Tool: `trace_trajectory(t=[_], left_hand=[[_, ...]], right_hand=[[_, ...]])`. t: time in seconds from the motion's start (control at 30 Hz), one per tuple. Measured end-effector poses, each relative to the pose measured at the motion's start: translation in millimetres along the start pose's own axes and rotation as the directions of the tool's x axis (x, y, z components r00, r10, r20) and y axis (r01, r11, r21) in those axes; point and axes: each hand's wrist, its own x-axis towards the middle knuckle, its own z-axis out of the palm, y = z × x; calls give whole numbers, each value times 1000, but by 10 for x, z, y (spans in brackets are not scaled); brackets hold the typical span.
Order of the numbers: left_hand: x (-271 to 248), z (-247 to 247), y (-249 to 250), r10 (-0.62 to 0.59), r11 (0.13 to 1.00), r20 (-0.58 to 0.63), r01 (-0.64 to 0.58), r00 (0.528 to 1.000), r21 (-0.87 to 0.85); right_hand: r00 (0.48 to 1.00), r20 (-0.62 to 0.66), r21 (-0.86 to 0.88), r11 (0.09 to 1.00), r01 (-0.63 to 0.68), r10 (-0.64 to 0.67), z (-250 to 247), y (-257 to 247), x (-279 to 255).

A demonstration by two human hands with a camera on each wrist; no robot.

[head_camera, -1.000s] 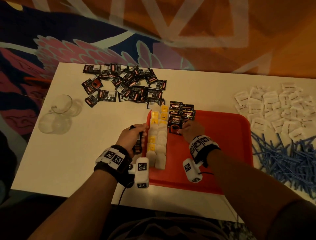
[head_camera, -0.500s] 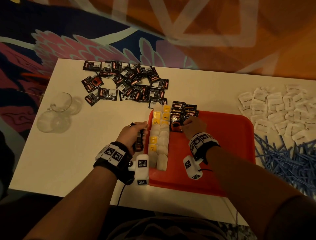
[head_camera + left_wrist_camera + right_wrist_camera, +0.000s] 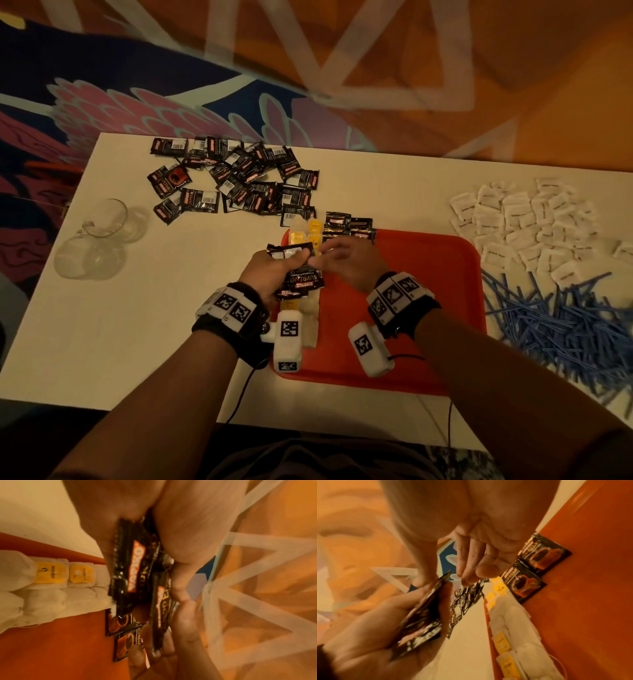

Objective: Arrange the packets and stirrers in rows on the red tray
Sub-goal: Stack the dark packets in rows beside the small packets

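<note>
The left hand [image 3: 274,270] grasps several black packets [image 3: 297,266] above the red tray [image 3: 428,274]; the right hand [image 3: 346,263], fingers relaxed, reaches to them.

Dim, warm orange light tints every view; the white bench [image 3: 137,325] is brightest left of the red tray [image 3: 428,260], its far edge bowed by the wide lens. Both wrist views are smeared, seemingly by motion, their print barely legible.
</note>
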Motion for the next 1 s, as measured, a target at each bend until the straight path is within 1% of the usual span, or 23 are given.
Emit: trace_trajectory(t=[0.07,0.1,0.2,0.23,0.27,0.3,0.37,0.47,0.5,0.53,0.57,0.63,0.67,0.73,0.77,0.8,0.83,0.9,0.93,0.97,1.0], left_hand=[[-2,47,13,32,995,-24,-29,999,100],[-16,80,22,46,988,-49,-38,998,150],[-57,148,50,81,962,-99,-52,992,269],[-88,169,62,73,952,-93,-42,993,304],[-106,180,63,49,953,-81,-22,996,304],[-124,189,58,13,966,-65,4,998,258],[-127,190,40,-71,992,-26,74,997,107],[-131,167,18,-194,981,116,195,974,8],[-164,178,26,-218,974,174,224,960,-20],[-192,188,28,-224,970,203,238,953,-50],[-213,201,35,-215,969,185,234,959,-86],[-214,208,41,-169,969,90,182,982,-167],[-201,202,28,-133,974,44,139,990,-178],[-203,212,16,-28,993,-64,20,998,-120],[-211,228,15,37,997,-110,-44,993,-66],[-224,252,19,94,995,-133,-99,987,-25],[-255,284,36,145,989,-133,-147,980,-5],[-305,343,54,225,974,-112,-227,968,0],[-316,363,56,255,967,-101,-256,962,2],[-314,375,53,274,962,-83,-274,958,13],[-321,386,52,285,958,-70,-285,956,13]], right_hand=[[997,76,-8,1000,20,-20,-1,-75,-38],[997,72,-7,999,35,-35,-15,-94,-50],[999,2,82,996,45,-46,-40,-108,-62],[999,-26,114,992,45,-42,-49,-99,-72],[998,-53,131,990,46,-39,-62,-91,-84],[996,-78,135,989,60,-50,-75,-89,-102],[985,-148,101,990,103,-87,-87,-94,-149],[939,-245,26,966,257,-244,-72,-127,-246],[924,-250,5,954,300,-289,-70,-136,-281],[917,-240,-9,945,327,-320,-68,-122,-310],[918,-218,-19,942,336,-331,-69,-99,-348],[928,-177,-32,944,328,-329,-80,-23,-415],[929,-156,-35,942,335,-336,-91,17,-441],[937,-95,-33,942,334,-336,-120,86,-477],[944,-71,-18,947,322,-322,-138,99,-488],[953,-54,34,954,299,-297,-153,111,-487],[968,-51,121,960,252,-247,-168,114,-485],[992,-59,314,941,125,-112,-175,99,-483],[996,-65,358,931,79,-59,-164,101,-476],[997,-69,334,941,51,-29,-152,108,-468],[998,-67,274,961,38,-21,-138,130,-453]])
